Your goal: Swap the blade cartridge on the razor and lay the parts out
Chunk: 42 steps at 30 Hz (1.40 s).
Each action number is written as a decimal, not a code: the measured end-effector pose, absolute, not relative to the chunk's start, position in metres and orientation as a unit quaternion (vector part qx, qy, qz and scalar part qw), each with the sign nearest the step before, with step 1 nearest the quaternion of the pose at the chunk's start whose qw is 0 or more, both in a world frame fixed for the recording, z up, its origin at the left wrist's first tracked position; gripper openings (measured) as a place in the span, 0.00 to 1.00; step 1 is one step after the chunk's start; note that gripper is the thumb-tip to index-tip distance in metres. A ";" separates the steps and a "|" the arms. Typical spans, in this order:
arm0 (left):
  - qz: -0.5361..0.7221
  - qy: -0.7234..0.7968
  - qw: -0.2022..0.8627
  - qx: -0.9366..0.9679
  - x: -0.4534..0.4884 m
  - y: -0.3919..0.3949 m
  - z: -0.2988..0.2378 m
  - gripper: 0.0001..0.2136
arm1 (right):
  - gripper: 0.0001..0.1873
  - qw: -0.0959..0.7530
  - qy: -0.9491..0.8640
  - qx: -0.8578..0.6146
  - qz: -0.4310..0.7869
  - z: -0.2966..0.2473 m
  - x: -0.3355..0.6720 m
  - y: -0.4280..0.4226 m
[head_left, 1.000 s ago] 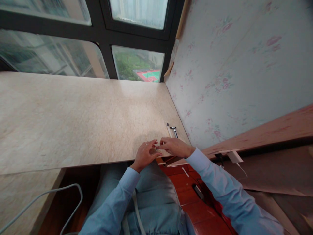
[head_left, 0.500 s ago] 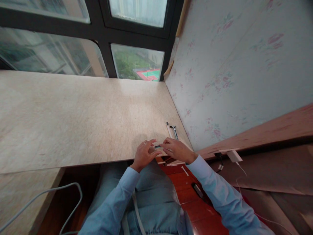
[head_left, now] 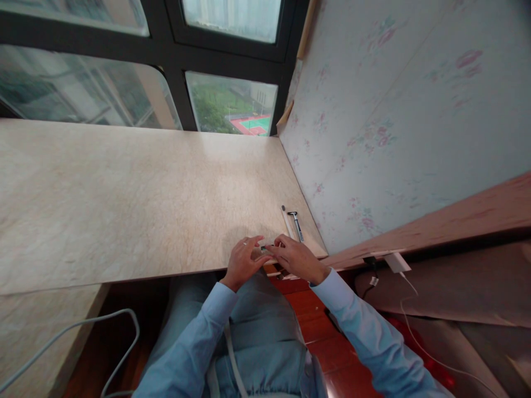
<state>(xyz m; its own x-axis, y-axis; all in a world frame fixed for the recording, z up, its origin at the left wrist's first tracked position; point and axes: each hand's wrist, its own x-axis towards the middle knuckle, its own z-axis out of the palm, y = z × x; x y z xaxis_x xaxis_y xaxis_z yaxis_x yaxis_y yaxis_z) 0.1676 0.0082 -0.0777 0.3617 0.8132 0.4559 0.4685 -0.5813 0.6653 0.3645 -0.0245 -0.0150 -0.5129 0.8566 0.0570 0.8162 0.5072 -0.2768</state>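
Note:
My left hand (head_left: pixel 244 261) rests at the near edge of the tabletop, its thumb and forefinger curved around a small dark strip (head_left: pixel 264 249). From the other side, the bent fingers of my right hand (head_left: pixel 296 256) press together on the strip. Fingers hide most of it, so its kind is unclear. Just beyond my right hand a silver-and-black razor (head_left: pixel 296 225) lies on the tabletop. Next to it, on the left, is a thin pale stick with a dark head, like a toothbrush (head_left: pixel 287 222).
The beige tabletop (head_left: pixel 136 204) runs left below the dark-framed window (head_left: pixel 232 58). Flowered wallpaper (head_left: pixel 385 138) bounds the right side. A white charger (head_left: pixel 397 262) with a cable sits low at right. A grey cable (head_left: pixel 95 319) loops at lower left.
My right hand has shifted slightly left and covers more of the dark strip; more of the razor handle shows. My left hand stays nearly still.

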 end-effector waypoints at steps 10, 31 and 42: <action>0.390 0.393 0.233 0.799 0.167 0.008 -0.082 0.25 | 0.16 0.062 -0.874 -0.473 0.089 -0.014 0.365 -0.024; 0.420 0.394 0.208 0.791 0.169 0.006 -0.081 0.20 | 0.14 0.310 -0.727 -0.589 0.169 -0.031 0.333 -0.035; 0.421 0.374 0.191 0.804 0.169 0.006 -0.084 0.22 | 0.10 0.286 -0.770 -0.544 0.170 -0.029 0.344 -0.023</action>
